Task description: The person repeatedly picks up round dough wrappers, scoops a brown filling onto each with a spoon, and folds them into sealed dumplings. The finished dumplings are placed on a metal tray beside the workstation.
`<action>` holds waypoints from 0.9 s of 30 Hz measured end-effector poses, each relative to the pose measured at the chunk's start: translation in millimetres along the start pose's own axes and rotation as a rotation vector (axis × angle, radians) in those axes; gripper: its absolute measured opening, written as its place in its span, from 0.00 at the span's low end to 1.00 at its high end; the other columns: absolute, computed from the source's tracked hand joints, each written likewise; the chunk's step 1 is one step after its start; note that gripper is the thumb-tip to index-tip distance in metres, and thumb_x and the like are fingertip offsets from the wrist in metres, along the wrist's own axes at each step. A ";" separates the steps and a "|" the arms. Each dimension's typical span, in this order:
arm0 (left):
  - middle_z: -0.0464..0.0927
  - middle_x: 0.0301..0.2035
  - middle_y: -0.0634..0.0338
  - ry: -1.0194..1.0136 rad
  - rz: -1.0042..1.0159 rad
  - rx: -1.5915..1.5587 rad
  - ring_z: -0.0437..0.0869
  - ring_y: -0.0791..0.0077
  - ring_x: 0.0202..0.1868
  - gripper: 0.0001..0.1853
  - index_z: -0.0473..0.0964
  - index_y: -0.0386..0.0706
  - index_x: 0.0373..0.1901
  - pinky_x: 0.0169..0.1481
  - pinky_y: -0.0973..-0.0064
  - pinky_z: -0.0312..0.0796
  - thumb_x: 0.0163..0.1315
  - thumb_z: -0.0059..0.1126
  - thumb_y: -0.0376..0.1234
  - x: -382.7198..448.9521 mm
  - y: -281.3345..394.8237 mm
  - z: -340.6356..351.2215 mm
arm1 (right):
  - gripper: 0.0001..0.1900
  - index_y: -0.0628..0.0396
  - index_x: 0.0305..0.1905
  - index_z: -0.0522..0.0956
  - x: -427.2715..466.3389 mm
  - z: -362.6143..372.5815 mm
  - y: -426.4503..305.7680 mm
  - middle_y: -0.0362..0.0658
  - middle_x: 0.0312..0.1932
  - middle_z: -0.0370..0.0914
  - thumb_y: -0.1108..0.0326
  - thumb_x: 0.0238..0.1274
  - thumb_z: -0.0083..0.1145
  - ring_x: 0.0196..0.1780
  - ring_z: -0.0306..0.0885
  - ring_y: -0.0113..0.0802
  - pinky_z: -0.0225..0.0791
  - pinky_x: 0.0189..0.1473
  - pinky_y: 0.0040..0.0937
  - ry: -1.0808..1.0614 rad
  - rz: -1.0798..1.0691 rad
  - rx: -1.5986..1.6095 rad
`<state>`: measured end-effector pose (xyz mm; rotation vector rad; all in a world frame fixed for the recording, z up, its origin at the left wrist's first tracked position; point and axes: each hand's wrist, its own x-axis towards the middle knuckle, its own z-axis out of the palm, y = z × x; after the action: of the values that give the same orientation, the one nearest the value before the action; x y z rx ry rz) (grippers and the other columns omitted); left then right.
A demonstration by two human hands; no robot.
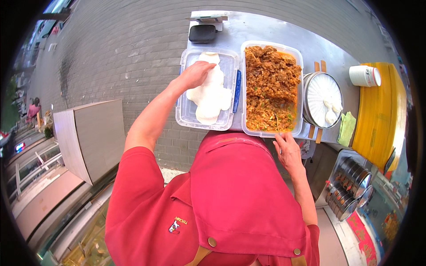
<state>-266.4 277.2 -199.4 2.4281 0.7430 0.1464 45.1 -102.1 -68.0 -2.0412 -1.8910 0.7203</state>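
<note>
My left hand [197, 74] reaches over a pile of round white dough wrappers [210, 96]. Its fingertips rest on or just above the upper wrappers, and the thumb is hidden. The wrappers overlap in a clear plastic container [186, 114] with blue side clips. Right of it, a larger plastic container [244, 128] holds reddish-brown minced filling [271, 79], flecked with green toward my side. My right hand [289, 151] is at this container's near rim, its fingers closed on a thin metal utensil [277, 121]. The utensil's far end lies in the filling.
On the metal table [229, 30], a round steamer [319, 96] with several white buns [330, 109] sits across wooden slats [314, 131]. Beyond are paper cups [364, 76], a green cloth [346, 129] and a yellow box [376, 113]. A black case [202, 33] lies at the far left corner. Steamers [349, 186] stack lower right.
</note>
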 end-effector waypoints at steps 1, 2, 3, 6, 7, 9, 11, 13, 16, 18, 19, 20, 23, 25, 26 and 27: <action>0.82 0.61 0.45 -0.023 0.027 0.023 0.80 0.48 0.67 0.26 0.78 0.40 0.67 0.73 0.56 0.72 0.67 0.52 0.21 -0.7 -1.2 -2.8 | 0.15 0.59 0.57 0.81 1.9 1.4 -4.1 0.51 0.43 0.75 0.74 0.68 0.69 0.43 0.81 0.53 0.76 0.44 0.45 0.023 0.021 0.024; 0.82 0.61 0.45 -0.030 0.052 0.021 0.80 0.48 0.66 0.26 0.78 0.40 0.67 0.73 0.56 0.73 0.67 0.52 0.21 -1.8 -2.2 -5.6 | 0.15 0.59 0.57 0.81 3.9 2.5 -7.5 0.51 0.44 0.76 0.75 0.68 0.69 0.43 0.81 0.53 0.76 0.44 0.46 0.046 0.040 0.047; 0.82 0.61 0.45 -0.037 0.077 0.020 0.80 0.48 0.66 0.25 0.78 0.40 0.67 0.72 0.56 0.74 0.67 0.52 0.21 -3.3 -2.2 -9.8 | 0.15 0.59 0.57 0.81 5.8 3.2 -10.8 0.52 0.44 0.76 0.75 0.69 0.69 0.43 0.81 0.53 0.76 0.44 0.46 0.070 0.059 0.071; 0.83 0.60 0.46 -0.081 0.085 0.011 0.81 0.48 0.65 0.24 0.79 0.40 0.66 0.70 0.56 0.76 0.68 0.53 0.23 -4.1 4.9 -19.2 | 0.14 0.59 0.57 0.83 8.5 9.5 -14.6 0.51 0.43 0.77 0.74 0.69 0.67 0.42 0.82 0.51 0.77 0.43 0.46 0.121 0.083 0.079; 0.83 0.60 0.46 -0.100 0.077 0.008 0.82 0.48 0.64 0.23 0.79 0.40 0.65 0.69 0.56 0.76 0.69 0.53 0.23 -2.3 7.1 -22.7 | 0.14 0.59 0.57 0.82 9.8 9.8 -17.0 0.51 0.43 0.77 0.74 0.69 0.67 0.43 0.82 0.51 0.77 0.43 0.46 0.125 0.098 0.076; 0.83 0.60 0.47 -0.134 0.122 0.046 0.82 0.48 0.64 0.22 0.79 0.41 0.65 0.68 0.56 0.77 0.69 0.55 0.24 1.6 6.4 -27.0 | 0.14 0.59 0.57 0.82 12.5 9.8 -21.9 0.51 0.44 0.77 0.74 0.69 0.67 0.43 0.82 0.52 0.78 0.44 0.46 0.128 0.124 0.070; 0.83 0.59 0.48 -0.151 0.164 0.076 0.83 0.49 0.63 0.22 0.80 0.41 0.64 0.67 0.57 0.78 0.69 0.56 0.25 2.2 2.6 -28.0 | 0.14 0.59 0.58 0.82 14.7 9.9 -24.6 0.52 0.44 0.77 0.74 0.70 0.66 0.44 0.83 0.52 0.78 0.44 0.46 0.134 0.128 0.068; 0.83 0.58 0.48 -0.152 0.203 0.097 0.83 0.48 0.61 0.21 0.80 0.40 0.64 0.65 0.57 0.78 0.69 0.58 0.26 2.0 -1.1 -28.1 | 0.14 0.59 0.58 0.82 15.6 9.1 -27.0 0.52 0.44 0.77 0.74 0.70 0.66 0.44 0.83 0.53 0.78 0.44 0.46 0.136 0.136 0.064; 0.83 0.53 0.49 -0.168 0.289 0.129 0.83 0.49 0.58 0.20 0.80 0.39 0.61 0.63 0.57 0.78 0.67 0.60 0.26 5.6 -2.6 -30.9 | 0.14 0.59 0.58 0.81 15.8 9.6 -29.6 0.52 0.45 0.77 0.74 0.70 0.66 0.44 0.83 0.53 0.78 0.44 0.46 0.142 0.154 0.062; 0.82 0.49 0.50 -0.165 0.298 0.123 0.83 0.49 0.56 0.17 0.82 0.39 0.55 0.61 0.57 0.78 0.65 0.61 0.26 8.7 -2.9 -31.5 | 0.14 0.60 0.58 0.81 15.7 10.9 -30.1 0.52 0.45 0.77 0.74 0.70 0.66 0.45 0.83 0.53 0.78 0.45 0.46 0.150 0.159 0.067; 0.82 0.47 0.51 -0.163 0.301 0.120 0.83 0.50 0.54 0.15 0.82 0.39 0.52 0.60 0.56 0.78 0.63 0.61 0.26 9.2 -3.1 -31.1 | 0.14 0.60 0.58 0.81 15.7 11.1 -30.6 0.52 0.45 0.77 0.74 0.70 0.66 0.45 0.83 0.53 0.78 0.45 0.46 0.151 0.160 0.067; 0.82 0.47 0.51 -0.133 0.320 0.098 0.82 0.50 0.54 0.14 0.82 0.39 0.50 0.59 0.56 0.77 0.63 0.62 0.26 9.4 -3.6 -30.3 | 0.14 0.60 0.58 0.81 15.8 11.2 -31.1 0.52 0.45 0.77 0.74 0.70 0.66 0.45 0.83 0.53 0.78 0.45 0.46 0.152 0.162 0.067; 0.80 0.46 0.51 -0.084 0.352 0.060 0.82 0.49 0.53 0.11 0.81 0.39 0.45 0.57 0.56 0.77 0.61 0.64 0.26 9.0 -7.2 -27.6 | 0.15 0.61 0.58 0.81 15.8 13.8 -29.3 0.53 0.45 0.77 0.74 0.70 0.66 0.45 0.82 0.54 0.78 0.45 0.46 0.164 0.151 0.061; 0.80 0.45 0.51 -0.112 0.338 0.068 0.82 0.49 0.52 0.10 0.80 0.39 0.44 0.56 0.55 0.76 0.60 0.64 0.26 8.2 -9.3 -27.1 | 0.15 0.61 0.58 0.81 15.3 15.0 -28.8 0.53 0.45 0.77 0.74 0.70 0.66 0.45 0.82 0.53 0.78 0.45 0.46 0.165 0.156 0.056; 0.80 0.45 0.51 -0.104 0.339 0.070 0.82 0.49 0.51 0.10 0.80 0.39 0.43 0.55 0.55 0.76 0.60 0.64 0.27 7.3 -9.2 -25.7 | 0.15 0.61 0.58 0.81 15.3 15.0 -29.0 0.53 0.45 0.77 0.75 0.70 0.66 0.44 0.82 0.53 0.77 0.45 0.46 0.160 0.166 0.053; 0.80 0.44 0.51 -0.094 0.340 0.075 0.82 0.50 0.51 0.09 0.80 0.39 0.42 0.55 0.55 0.76 0.60 0.64 0.27 7.7 -8.0 -26.9 | 0.15 0.61 0.58 0.81 16.6 14.7 -29.0 0.53 0.45 0.76 0.75 0.70 0.67 0.44 0.82 0.53 0.77 0.45 0.46 0.158 0.174 0.051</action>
<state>-270.9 300.3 -182.3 2.5965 0.2944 0.1380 13.2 -84.4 -68.4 -2.1807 -1.6088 0.6192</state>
